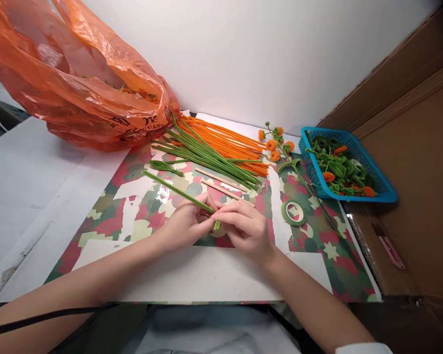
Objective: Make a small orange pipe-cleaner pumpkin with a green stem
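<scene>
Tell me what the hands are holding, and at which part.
Both hands grip one green pipe cleaner at its near end: the left hand and the right hand pinch it together, and the long remainder slants away up-left over the mat.

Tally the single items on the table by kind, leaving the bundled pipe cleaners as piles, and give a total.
Orange plastic bag: 1
Blue basket: 1
Green tape roll: 1
Wooden sticks: 2
Pipe cleaner piles, orange and green: 2
Finished flower stem: 1
Green pipe cleaner held by left hand and right hand: 1
Total: 9
</scene>
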